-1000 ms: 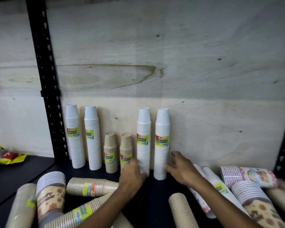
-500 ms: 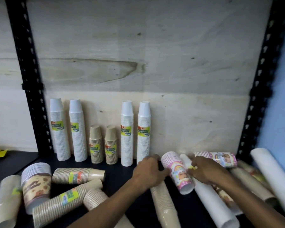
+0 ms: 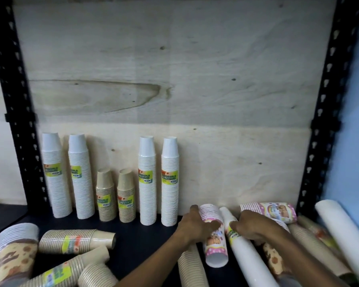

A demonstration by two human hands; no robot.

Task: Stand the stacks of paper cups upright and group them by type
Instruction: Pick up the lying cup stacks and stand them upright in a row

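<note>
Upright, four white stacks [image 3: 147,181], two brown stacks [image 3: 116,195], two hands [image 3: 195,225]

The yellow-green label on the tall upright stack of white paper cups [image 3: 147,181] reads "DISPOSABLE TABLEWARE", partly cut off at its left edge, and the same label on the neighbouring tall white stack [image 3: 170,181] shows the same words. The labels on the two short upright stacks of brown paper cups [image 3: 126,200] carry similar lettering, too blurred to read surely. Print on the other labels is too small or smeared to make out.
</note>
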